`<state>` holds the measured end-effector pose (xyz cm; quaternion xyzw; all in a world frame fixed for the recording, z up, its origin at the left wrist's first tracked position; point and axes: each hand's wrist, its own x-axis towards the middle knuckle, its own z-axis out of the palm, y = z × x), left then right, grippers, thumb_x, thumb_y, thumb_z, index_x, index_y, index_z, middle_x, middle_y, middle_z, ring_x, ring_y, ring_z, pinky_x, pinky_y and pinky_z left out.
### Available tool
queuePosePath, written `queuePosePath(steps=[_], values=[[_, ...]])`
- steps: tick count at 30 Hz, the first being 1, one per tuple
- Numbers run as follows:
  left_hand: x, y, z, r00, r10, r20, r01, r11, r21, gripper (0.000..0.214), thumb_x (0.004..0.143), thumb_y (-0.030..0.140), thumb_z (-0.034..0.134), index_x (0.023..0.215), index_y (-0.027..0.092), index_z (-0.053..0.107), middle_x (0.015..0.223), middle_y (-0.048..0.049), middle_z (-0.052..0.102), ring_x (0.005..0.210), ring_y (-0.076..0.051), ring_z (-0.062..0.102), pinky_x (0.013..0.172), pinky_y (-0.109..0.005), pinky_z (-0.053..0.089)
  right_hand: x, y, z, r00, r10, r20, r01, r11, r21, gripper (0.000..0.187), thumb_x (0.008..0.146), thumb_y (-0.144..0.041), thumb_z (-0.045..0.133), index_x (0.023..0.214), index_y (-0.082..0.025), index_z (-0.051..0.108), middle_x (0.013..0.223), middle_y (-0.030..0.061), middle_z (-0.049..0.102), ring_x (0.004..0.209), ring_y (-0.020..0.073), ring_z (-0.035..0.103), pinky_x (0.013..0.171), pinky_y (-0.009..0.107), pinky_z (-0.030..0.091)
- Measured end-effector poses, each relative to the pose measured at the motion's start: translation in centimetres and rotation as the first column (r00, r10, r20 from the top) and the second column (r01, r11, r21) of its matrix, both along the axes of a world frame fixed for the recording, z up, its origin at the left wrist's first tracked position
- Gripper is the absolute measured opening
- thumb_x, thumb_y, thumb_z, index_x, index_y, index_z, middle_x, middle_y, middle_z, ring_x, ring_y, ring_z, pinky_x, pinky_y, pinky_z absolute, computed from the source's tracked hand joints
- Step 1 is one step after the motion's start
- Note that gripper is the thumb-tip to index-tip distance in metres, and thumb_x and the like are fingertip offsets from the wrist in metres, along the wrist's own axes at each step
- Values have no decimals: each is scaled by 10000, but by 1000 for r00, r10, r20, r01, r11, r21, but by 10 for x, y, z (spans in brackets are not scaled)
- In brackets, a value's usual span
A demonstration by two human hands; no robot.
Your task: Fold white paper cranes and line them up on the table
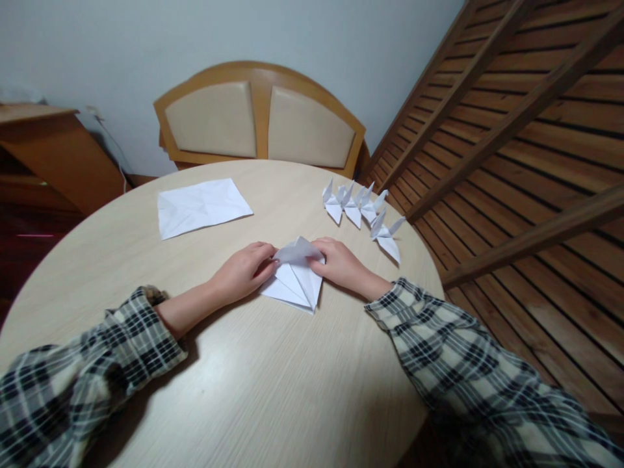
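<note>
A partly folded sheet of white paper (297, 283) lies on the round table (273, 390), one corner pointing toward me and its top flap lifted. My left hand (248, 270) pinches the left edge of the paper between thumb and fingers. On the opposite side, my right hand (338, 263) grips the right edge, its thumb on top of the flap. The fingertips behind the raised flap are partly hidden. Several folded white paper cranes (358, 207) stand together beyond my right hand, the nearest crane (387, 237) a little apart from the others.
A creased flat white sheet (202, 205) lies at the back left of the table. Behind the table stands a wooden headboard (260, 107) with cream panels. A slatted wooden partition (517, 130) rises close on the right, and a wooden cabinet (53, 156) stands at the far left.
</note>
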<state>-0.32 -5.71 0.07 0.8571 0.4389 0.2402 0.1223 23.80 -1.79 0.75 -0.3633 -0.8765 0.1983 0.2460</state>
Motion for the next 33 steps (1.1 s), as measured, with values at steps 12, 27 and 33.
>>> queuePosePath(steps=[12,27,33], values=[[3,-1,2,998,-45,-52,47,999,26,217,956,295,456,759,205,461,819,-55,573,748,-186,546,686,-313,438,-9,-4,-4,993,-110,37,107,991,80,88,823,-143,515,840,-198,582,866,69,667,884,231,593,819,354,444],[-2,4,-2,987,151,61,-143,982,-120,134,898,310,512,834,223,433,686,1,587,610,-160,545,553,-265,352,6,0,8,996,-70,-61,59,986,-156,217,873,-130,488,975,-174,675,899,57,719,828,182,626,786,313,455],[-1,4,1,983,166,78,-151,974,-167,85,897,291,521,904,218,477,765,-30,659,687,-192,617,593,-279,398,4,2,6,997,74,28,-73,997,-28,179,858,-111,550,918,-186,701,938,52,728,904,195,619,883,345,433]])
